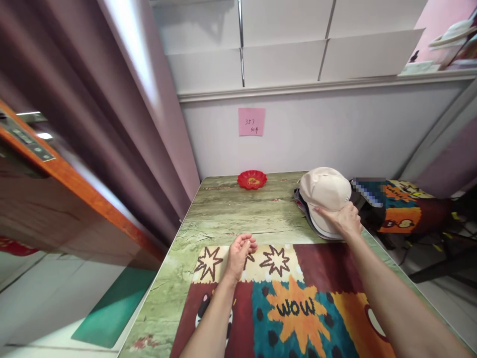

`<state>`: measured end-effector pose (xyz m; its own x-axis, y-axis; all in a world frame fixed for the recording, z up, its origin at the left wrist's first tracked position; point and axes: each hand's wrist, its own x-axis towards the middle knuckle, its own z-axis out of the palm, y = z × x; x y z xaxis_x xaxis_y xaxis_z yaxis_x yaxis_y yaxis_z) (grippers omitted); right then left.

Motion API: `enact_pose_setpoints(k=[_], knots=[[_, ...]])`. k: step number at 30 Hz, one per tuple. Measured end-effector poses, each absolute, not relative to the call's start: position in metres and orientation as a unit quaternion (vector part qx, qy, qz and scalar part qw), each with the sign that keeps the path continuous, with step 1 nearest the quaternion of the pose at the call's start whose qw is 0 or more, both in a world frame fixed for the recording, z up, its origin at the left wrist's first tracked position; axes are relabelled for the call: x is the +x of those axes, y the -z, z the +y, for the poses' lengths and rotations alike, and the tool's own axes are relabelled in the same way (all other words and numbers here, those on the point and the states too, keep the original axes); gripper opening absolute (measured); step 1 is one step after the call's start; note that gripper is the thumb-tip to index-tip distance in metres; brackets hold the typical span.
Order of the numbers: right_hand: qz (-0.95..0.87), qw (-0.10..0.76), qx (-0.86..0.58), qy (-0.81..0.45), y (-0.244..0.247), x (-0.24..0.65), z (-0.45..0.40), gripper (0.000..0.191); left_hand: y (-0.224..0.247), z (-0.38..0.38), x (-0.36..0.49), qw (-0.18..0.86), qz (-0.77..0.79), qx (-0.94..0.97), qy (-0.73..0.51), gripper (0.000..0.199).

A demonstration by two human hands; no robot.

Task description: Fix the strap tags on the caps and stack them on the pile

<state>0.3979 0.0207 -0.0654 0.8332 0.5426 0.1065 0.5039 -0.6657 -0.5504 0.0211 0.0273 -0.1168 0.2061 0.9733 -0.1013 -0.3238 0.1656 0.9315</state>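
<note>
A cream cap (322, 188) lies on top of a stack of caps at the right rear of the table; a dark brim and greyish edges show beneath it. My right hand (345, 219) is on the cap's front, its thumb across the brim and its fingers curled at the right side. Over the upper edge of a colourful patterned mat (276, 298), my left hand (240, 253) is held with its fingers loosely bent and apart, and nothing is in it.
A red scalloped dish (252, 180) sits at the table's back edge, below a pink note (251, 122) on the wall. A purple curtain (149, 99) and an orange-edged door (74, 174) stand left. Beyond the right edge is another surface with a patterned cloth (400, 211).
</note>
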Motion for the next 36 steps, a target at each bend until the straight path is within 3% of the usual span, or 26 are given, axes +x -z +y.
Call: enact_pose_setpoints(k=[29, 36], knots=[[-0.3, 0.293, -0.908, 0.004, 0.074, 0.393, 0.015, 0.109, 0.107, 0.013, 0.019, 0.62, 0.416, 0.485, -0.455, 0.027], [-0.305, 0.262, -0.916, -0.009, 0.075, 0.396, 0.016, 0.116, 0.114, 0.013, 0.018, 0.603, 0.423, 0.517, -0.437, 0.028]])
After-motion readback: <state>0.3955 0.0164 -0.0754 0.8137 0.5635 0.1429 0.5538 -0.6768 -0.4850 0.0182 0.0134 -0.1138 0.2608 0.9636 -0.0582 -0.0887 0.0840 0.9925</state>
